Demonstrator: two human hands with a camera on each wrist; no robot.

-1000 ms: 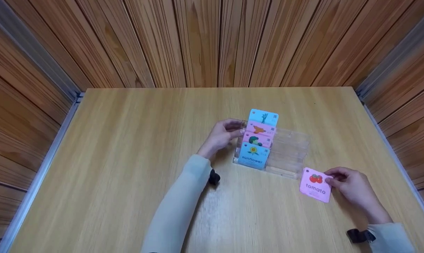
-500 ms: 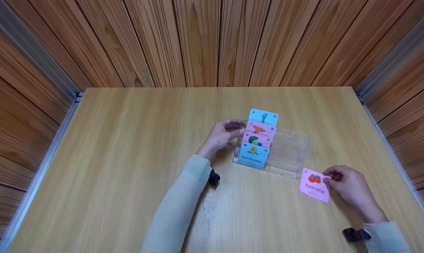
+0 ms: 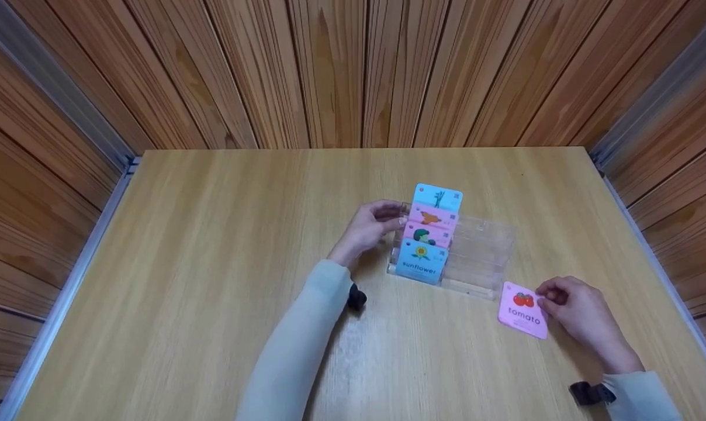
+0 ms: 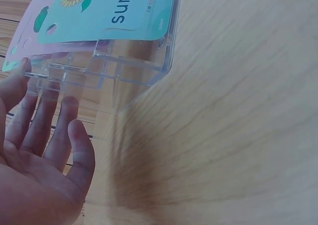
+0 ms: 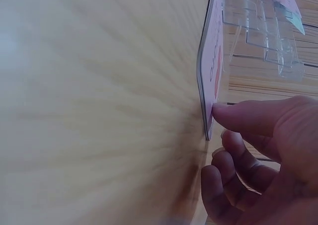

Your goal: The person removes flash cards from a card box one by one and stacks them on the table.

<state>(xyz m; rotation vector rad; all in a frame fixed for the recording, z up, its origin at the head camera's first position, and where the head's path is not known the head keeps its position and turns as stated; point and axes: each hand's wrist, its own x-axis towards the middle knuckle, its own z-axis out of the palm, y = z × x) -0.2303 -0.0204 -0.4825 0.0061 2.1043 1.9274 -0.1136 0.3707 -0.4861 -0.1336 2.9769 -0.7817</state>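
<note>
Across the lower frame: one tabletop [image 3: 213, 263], pale wood grain, its far edge and both sides bounded by plank walls [image 3: 329, 76]. Far corners: grey metal uprights [image 3: 65, 88].

Container, one: card holder [image 3: 481, 245], clear plastic, tiered, set between the tabletop's middle and its right edge, slightly askew. Contents, left portion, front to back: blue sunflower card [image 3: 421, 263]; pink card with a green picture [image 3: 438, 235]; pink card with an orange-brown picture [image 3: 432, 216]; blue card with green stalks [image 3: 438, 196], rearmost.

Loose: pink tomato card [image 3: 521, 312], just beside the holder's front right corner, toward the tabletop's right edge; layered edges in the right wrist view.

Left grip [image 3: 367, 229]: holding the holder's left end, thumb in front. Right grip [image 3: 584, 313]: narrow, pinching the tomato card's right side, thumb on its face.
</note>
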